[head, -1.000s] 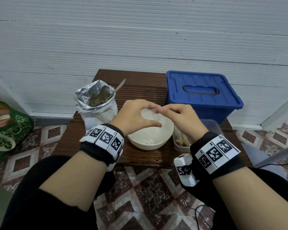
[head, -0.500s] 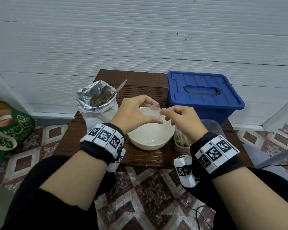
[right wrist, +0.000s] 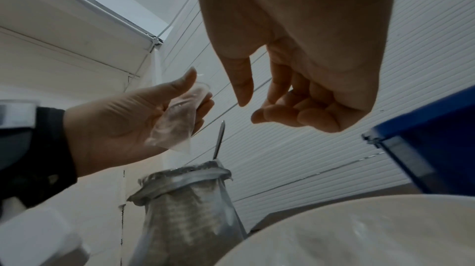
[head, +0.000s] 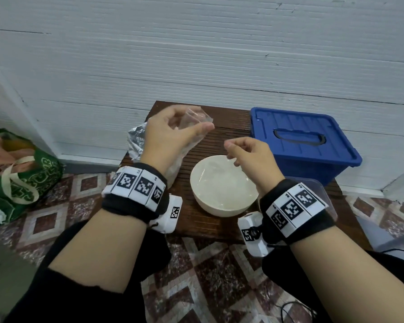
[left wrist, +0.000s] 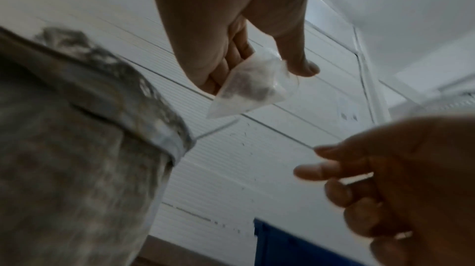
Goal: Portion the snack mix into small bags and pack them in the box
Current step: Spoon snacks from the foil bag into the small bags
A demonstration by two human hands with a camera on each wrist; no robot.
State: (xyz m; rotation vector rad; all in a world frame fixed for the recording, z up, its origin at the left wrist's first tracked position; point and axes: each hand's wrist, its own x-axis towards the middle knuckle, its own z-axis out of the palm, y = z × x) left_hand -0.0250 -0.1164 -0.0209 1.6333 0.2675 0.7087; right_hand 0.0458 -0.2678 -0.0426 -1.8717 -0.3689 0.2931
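The small bag (head: 191, 122), clear and apparently empty, is pinched between the left hand (head: 170, 134) thumb and fingers above the foil snack pouch (right wrist: 185, 205), at ten o'clock from the bowl (head: 222, 185). The right hand (head: 247, 155), loosely curled and holding nothing, hangs nearer the spoon handle (right wrist: 218, 138) rising upright from that pouch.

Head camera looks forward and down over both forearms onto the wooden surface (head: 210, 227). Each wrist camera sits low and close, tilted up past its own hand toward the white wall (head: 196, 54). All three share the small clear bag (head: 194, 120) and blue box (head: 301, 145).
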